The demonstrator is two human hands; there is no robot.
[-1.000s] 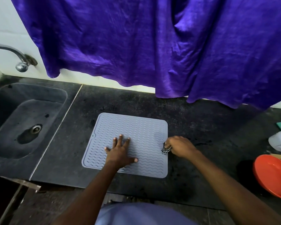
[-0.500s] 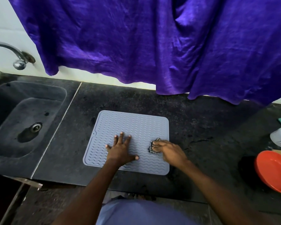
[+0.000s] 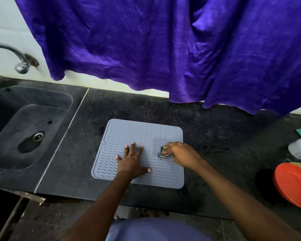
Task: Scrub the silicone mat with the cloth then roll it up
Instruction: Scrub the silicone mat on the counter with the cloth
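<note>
Near the dark stone worktop (image 3: 215, 133) front edge, a splayed left hand (image 3: 130, 161) pins the not-yet-rolled grey ribbed silicone mat (image 3: 139, 131) as the right hand (image 3: 182, 153) grips a checked cloth (image 3: 163, 155), mid-scrub.

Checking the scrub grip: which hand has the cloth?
The right hand grips the checkered cloth on the silicone mat; the left hand lies flat on it, fingers spread, holding nothing.

Left grip (image 3: 131, 160) flat, right grip (image 3: 181, 154) curled
</note>
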